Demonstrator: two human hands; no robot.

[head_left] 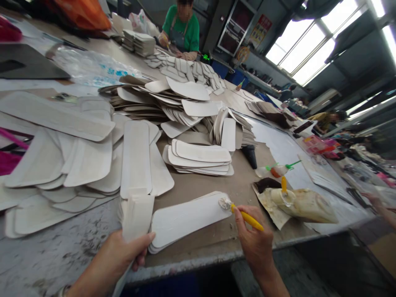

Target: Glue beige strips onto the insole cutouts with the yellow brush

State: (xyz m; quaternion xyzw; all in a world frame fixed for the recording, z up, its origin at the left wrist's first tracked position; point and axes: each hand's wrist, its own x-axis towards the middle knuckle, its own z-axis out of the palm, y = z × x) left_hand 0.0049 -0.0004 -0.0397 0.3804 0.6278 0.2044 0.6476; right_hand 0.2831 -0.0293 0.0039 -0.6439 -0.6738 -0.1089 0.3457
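My right hand (255,245) is closed around a yellow-handled brush (251,220). Its bristles, thick with white paste, rest on the right end of a long white rounded panel (190,220), which tops a small stack on the table. My left hand (125,249) grips a bundle of narrow pale strips (138,214) at the stack's left end, its thumb reaching to the panel's edge. Behind the brush, a pale container smeared with dried paste (300,202) lies on its side, with another yellow handle (284,184) standing at it.
White panels (88,165) pile up on the left, and a neat stack (201,154) lies in the middle. Farther back is a large heap (161,101). Small bottles (281,170) and a black cone (249,156) sit at right. A co-worker in green (188,31) works across the table.
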